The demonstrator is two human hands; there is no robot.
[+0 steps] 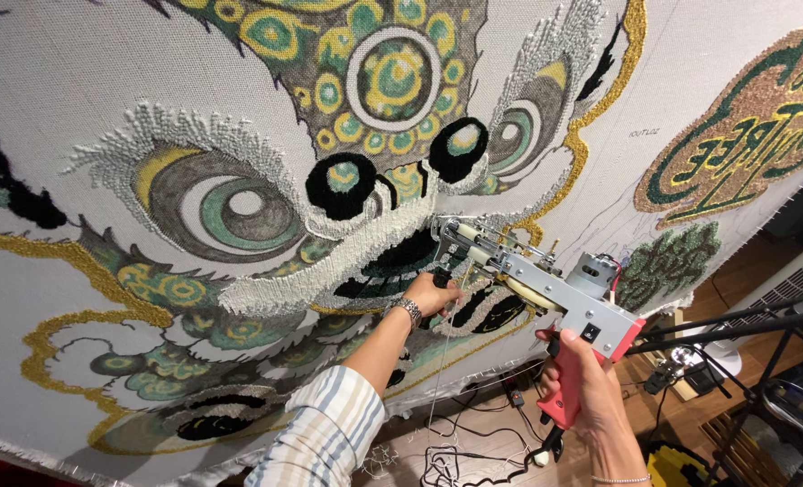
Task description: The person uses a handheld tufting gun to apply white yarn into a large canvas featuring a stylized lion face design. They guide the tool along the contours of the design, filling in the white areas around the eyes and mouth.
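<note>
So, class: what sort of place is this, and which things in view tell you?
Probably a rug-tufting workshop. A tufting gun is held by the right hand and left hand against stretched backing cloth bearing a half-tufted beast face; yarn and cables litter the floor.

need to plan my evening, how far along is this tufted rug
Done: the big eye, black nostrils and cream loop band are filled with yarn. In hand: the left hand holds the front handle and the right hand the red grip of the tufting gun, its tip on the cloth by the black mouth patches. Left: bare cloth and outlined, unfilled scrolls at lower left.
</note>
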